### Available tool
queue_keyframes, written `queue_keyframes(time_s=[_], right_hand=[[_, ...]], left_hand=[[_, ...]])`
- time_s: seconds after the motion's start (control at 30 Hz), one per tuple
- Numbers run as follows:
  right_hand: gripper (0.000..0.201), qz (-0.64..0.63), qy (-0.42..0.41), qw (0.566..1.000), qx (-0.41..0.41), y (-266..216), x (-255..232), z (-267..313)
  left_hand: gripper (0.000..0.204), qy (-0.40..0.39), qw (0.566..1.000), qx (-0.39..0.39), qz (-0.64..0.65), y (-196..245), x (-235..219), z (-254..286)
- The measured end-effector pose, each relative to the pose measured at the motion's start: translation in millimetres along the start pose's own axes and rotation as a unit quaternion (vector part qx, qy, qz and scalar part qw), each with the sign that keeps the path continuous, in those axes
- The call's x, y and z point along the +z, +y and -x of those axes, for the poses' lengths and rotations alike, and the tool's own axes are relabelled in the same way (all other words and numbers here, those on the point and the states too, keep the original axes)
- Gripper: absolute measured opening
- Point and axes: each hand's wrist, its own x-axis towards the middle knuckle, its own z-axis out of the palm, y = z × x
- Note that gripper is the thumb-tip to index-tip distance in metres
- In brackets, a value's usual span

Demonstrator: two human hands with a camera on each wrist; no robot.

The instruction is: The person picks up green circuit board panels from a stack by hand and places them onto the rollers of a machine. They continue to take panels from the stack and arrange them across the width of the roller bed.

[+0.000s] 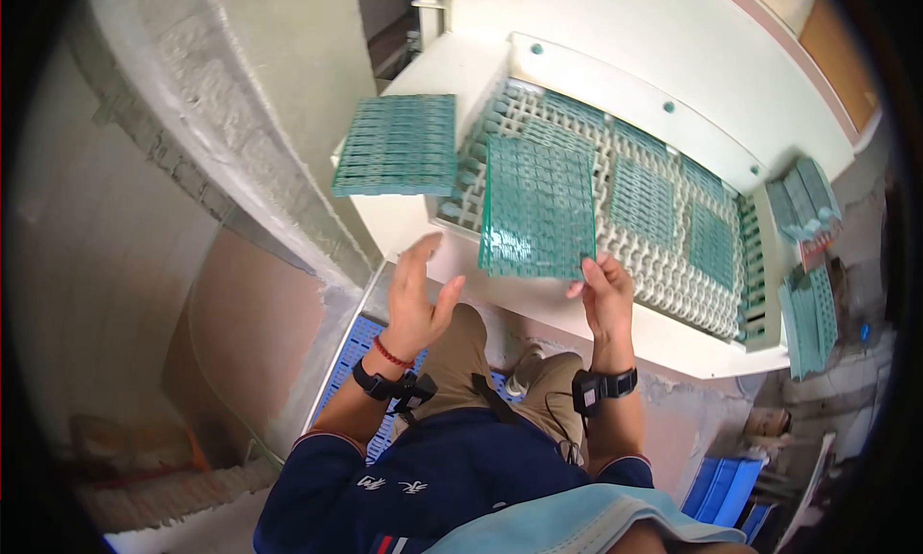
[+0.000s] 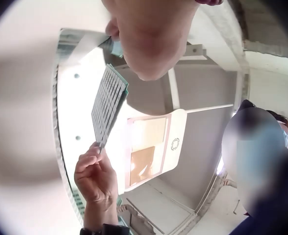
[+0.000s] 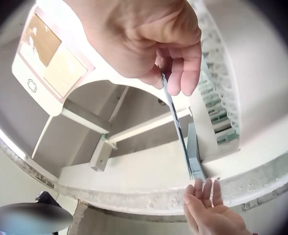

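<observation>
Pale blue mask [image 1: 577, 525] nearest, bottom centre of head frame. Left to right: green stack [image 1: 396, 145], upper left; left grip [image 1: 413, 299], left of centre, wide, nothing held; green panel [image 1: 538, 208], centre, lower-right corner pinched by right grip [image 1: 608, 299], panel extending up-left from fingertips; white roller bed [image 1: 707, 280], right, behind.

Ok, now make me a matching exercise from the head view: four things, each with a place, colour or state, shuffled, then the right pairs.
Things:
1. Right hand
2. Left hand
3. Bracelet
4. Ribbed green stack

Descriptions:
A. Gripping nothing, fingers apart from the green slatted piece
B. At the left end of the white machine
C. Pinching a lower corner of the green slatted piece
D. Red

Pairs: 1-C, 2-A, 3-D, 4-B
</observation>
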Motion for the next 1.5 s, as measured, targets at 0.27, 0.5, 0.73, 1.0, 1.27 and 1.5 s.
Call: queue_keyframes(time_s=[0.27, 0.5, 0.73, 1.0, 1.27, 1.5], right_hand=[[0.016, 0.005, 0.105, 0.994, 0.020, 23.0, -51.3, 76.2], [0.016, 0.031, 0.086, 0.996, 0.008, 34.1, -56.5, 85.6], [0.027, 0.157, 0.100, 0.982, 0.005, 30.0, -41.4, 86.2], [0.030, 0.421, 0.100, 0.898, -0.079, 8.3, -29.1, 92.0], [0.020, 0.125, 0.109, 0.986, 0.029, 17.1, -40.5, 87.8], [0.016, 0.033, 0.148, 0.988, -0.002, 3.0, -70.3, 75.7]], left_hand=[[0.037, -0.244, 0.630, -0.373, 0.636, 5.1, 69.2, 42.1], [0.032, -0.251, 0.681, -0.415, 0.549, 5.6, 76.6, 46.7], [0.025, -0.224, 0.749, -0.413, 0.467, -5.2, 69.9, 50.8], [0.019, -0.199, 0.787, -0.399, 0.427, -11.6, 71.9, 51.6], [0.018, -0.149, 0.771, -0.434, 0.441, -10.2, 70.0, 45.7], [0.020, -0.114, 0.767, -0.439, 0.454, -21.0, 63.2, 14.6]])
